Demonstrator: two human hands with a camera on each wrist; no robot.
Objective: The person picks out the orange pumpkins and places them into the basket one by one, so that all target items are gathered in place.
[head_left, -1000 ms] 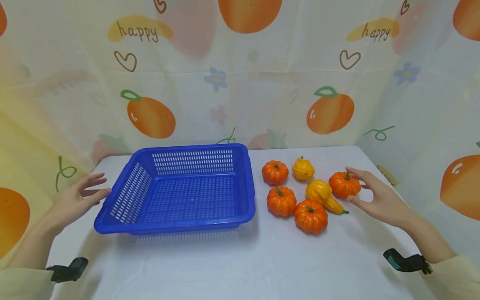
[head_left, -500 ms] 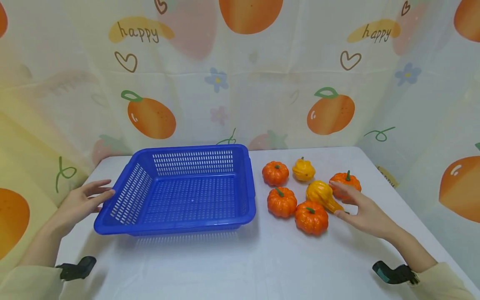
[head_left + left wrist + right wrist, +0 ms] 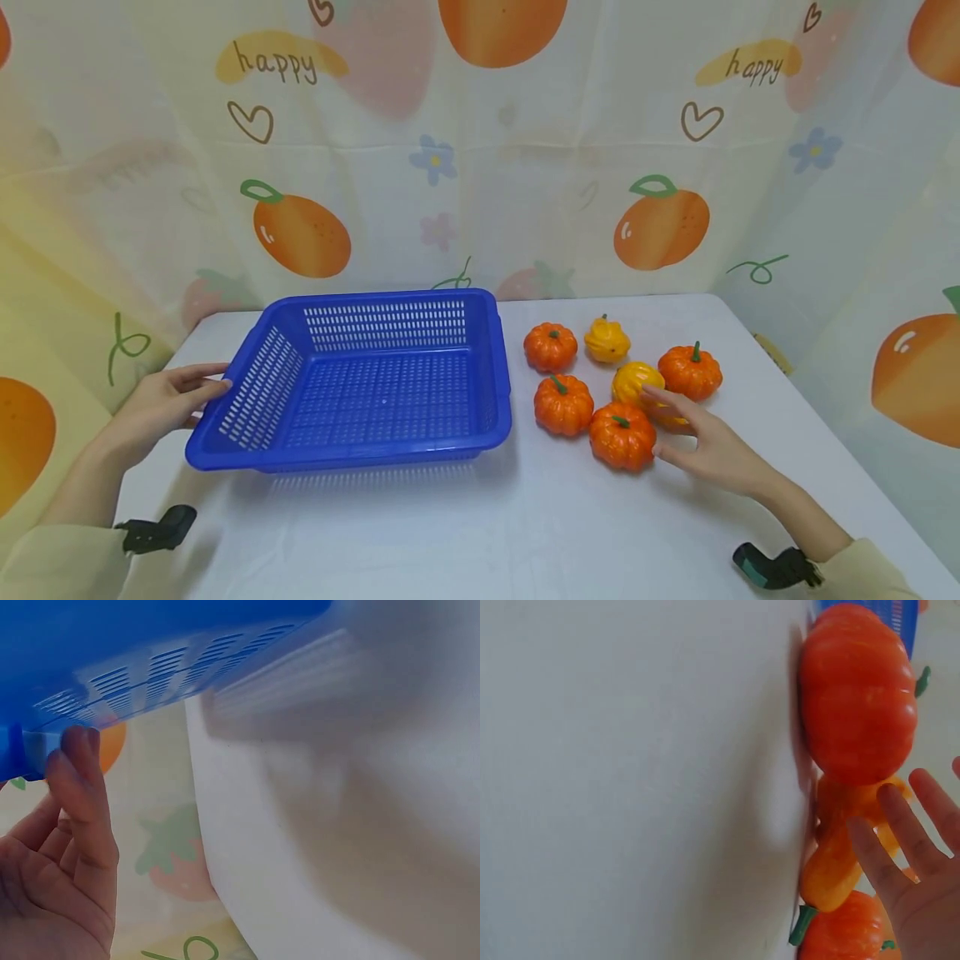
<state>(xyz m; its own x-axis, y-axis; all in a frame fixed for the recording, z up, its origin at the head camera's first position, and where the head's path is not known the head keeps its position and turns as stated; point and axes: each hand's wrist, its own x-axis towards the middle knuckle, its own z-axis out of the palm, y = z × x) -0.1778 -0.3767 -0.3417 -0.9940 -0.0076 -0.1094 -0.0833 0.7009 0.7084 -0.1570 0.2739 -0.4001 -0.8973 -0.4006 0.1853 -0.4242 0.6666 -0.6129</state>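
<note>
A blue plastic basket (image 3: 390, 392) with slotted walls stands on the left of the table. My left hand (image 3: 161, 408) holds its left rim; in the left wrist view the fingers (image 3: 84, 776) come up against the underside of the rim. On the right, my right hand (image 3: 712, 446) reaches over a yellow long-necked gourd (image 3: 636, 381), partly hiding its neck. Its thumb tip is right at the side of the front orange pumpkin (image 3: 622, 437). In the right wrist view the fingers (image 3: 911, 829) are spread beside the gourd (image 3: 831, 874), gripping nothing.
More small orange pumpkins lie around: one at the right (image 3: 690, 372), one at the left (image 3: 563, 405), one at the back (image 3: 551, 347). A small yellow gourd (image 3: 607, 340) sits behind them. A printed curtain (image 3: 480, 208) hangs behind the white table (image 3: 450, 533).
My right hand has moved left and toward me, from the right-hand orange pumpkin to the yellow gourd and front pumpkin. The left hand has come right onto the basket's rim.
</note>
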